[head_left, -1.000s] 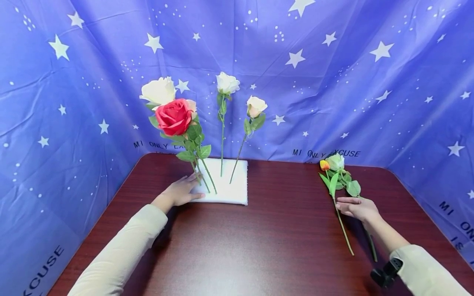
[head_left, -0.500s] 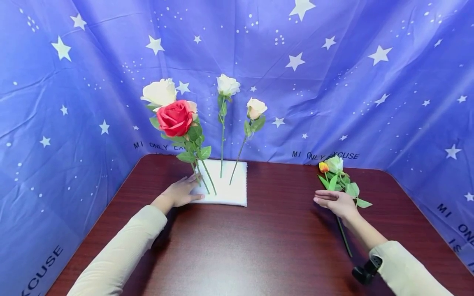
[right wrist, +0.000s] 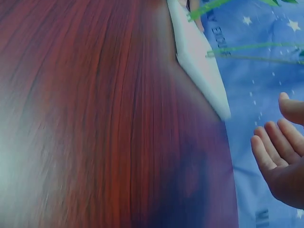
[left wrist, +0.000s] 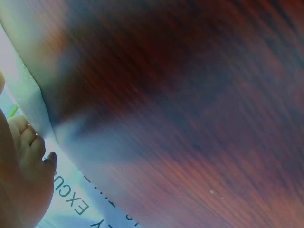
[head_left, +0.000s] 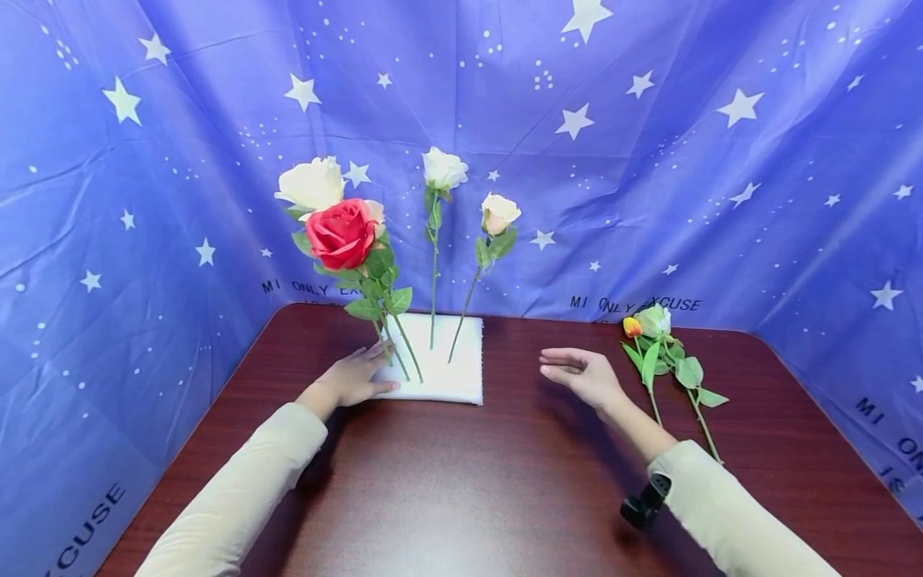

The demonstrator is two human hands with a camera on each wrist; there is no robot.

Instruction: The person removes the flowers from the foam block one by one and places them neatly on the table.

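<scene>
Two loose flowers just beside the empty right hand

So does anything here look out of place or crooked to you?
Mostly tidy. Two flowers lie flat on the table, apart from the ones standing in the white foam block. Of those, the red rose and the small cream bud lean on slanted stems. Nothing looks spilled or broken.

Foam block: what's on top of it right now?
Four flower stems stand stuck in the foam block: a red rose and three white roses. The left hand rests on its left edge, covering that part.
</scene>
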